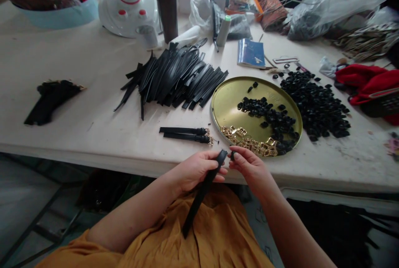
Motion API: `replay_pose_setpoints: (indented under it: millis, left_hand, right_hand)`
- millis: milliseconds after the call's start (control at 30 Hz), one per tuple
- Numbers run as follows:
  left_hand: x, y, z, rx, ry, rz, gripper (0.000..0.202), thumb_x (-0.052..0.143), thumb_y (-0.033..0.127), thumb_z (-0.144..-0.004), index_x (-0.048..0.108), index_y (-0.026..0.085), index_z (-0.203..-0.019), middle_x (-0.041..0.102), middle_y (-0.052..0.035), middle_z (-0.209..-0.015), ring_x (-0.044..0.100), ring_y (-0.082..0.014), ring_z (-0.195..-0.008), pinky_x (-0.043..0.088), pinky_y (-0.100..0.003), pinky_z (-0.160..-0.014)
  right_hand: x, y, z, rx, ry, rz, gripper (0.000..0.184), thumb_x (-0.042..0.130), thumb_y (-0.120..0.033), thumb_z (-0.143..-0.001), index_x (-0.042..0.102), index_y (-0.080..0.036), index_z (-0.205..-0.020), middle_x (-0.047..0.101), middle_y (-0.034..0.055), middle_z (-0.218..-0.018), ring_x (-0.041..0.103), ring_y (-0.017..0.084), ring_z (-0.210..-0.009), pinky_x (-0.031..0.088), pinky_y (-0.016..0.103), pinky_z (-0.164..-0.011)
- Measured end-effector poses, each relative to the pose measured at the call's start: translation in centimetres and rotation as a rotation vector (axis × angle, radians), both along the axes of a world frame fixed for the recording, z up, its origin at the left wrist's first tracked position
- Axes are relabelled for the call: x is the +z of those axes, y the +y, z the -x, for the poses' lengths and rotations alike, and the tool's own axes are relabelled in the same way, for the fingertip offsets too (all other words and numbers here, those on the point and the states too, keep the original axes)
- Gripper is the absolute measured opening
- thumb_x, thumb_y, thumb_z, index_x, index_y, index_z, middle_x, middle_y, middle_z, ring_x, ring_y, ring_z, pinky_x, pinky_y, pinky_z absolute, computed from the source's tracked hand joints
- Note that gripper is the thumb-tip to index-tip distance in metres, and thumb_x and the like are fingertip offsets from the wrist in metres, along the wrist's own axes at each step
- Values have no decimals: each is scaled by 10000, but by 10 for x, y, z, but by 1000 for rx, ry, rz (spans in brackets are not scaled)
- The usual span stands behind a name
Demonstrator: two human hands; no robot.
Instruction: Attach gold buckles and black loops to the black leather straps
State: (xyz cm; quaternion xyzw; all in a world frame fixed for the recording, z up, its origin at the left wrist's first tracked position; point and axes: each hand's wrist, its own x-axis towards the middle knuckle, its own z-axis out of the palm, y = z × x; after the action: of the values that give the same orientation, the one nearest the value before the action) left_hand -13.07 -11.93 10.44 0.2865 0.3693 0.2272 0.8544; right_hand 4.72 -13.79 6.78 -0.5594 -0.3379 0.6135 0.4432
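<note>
My left hand [199, 169] is closed round a black strap [199, 199] near its upper end; the strap hangs down over my yellow lap. Just to its right, my right hand [247, 164] pinches a small black loop [232, 155] close to the strap's tip. Both hands hover at the table's front edge, right below a round gold tray [227, 106] that holds black loops [271, 116] and gold buckles [249, 141]. Two finished straps with buckles [185, 134] lie on the table just beyond my left hand.
A heap of black straps [174, 77] lies mid-table, a smaller dark bundle [50, 99] at the left. Loose black loops [314, 104] are piled right of the tray. A white fan base [129, 8], blue booklet [251, 52], red cloth [363, 83] and plastic bags crowd the back.
</note>
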Motion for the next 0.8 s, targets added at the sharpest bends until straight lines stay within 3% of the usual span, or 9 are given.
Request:
replay_pose_setpoints:
  millis: [133,233,433,533,667,800]
  left_hand:
    - [-6,-1,-2,-39,-19,-36,279,524,122,-716,608,159,-980,587,-46,-911,574,-80,-748,474,-174,-657]
    - [-7,-1,-3,-56,75,-99,226,505,167,-750,598,131,-953,599,-45,-796,570,-73,-657,454,-159,-576]
    - [-5,-2,-6,-89,341,-410,182,440,289,-805,516,129,-765,557,-1,-688,489,-53,-488,389,-156,-441]
    - [-1,-8,-7,-169,449,-603,241,393,334,-821,504,143,-724,520,22,-612,451,-60,-434,344,-170,-407]
    - [7,-16,-9,-212,605,-842,286,388,335,-819,530,149,-655,505,22,-551,426,-79,-447,300,-195,-431]
    - [12,-22,-9,-185,619,-918,305,382,340,-817,539,149,-639,480,24,-536,423,-96,-503,287,-204,-465]
  right_hand:
    - [-5,0,1,22,10,8,323,677,-375,-686,610,-212,-957,651,10,-821,579,100,-643,492,261,-669]
    - [-3,0,2,-4,61,20,299,678,-367,-684,624,-217,-937,651,5,-816,580,98,-639,496,263,-660]
    - [5,-8,6,-24,179,30,305,706,-350,-650,644,-225,-922,659,2,-806,594,95,-649,503,270,-690]
    - [6,-15,5,-21,93,-43,312,680,-373,-676,637,-221,-946,659,8,-816,600,110,-668,504,292,-704]
    - [9,-26,1,4,-209,-245,289,640,-378,-713,635,-228,-961,660,9,-790,607,143,-697,493,317,-711]
    - [14,-35,-1,37,-258,-315,268,621,-377,-727,631,-227,-948,656,4,-732,605,149,-679,491,314,-677]
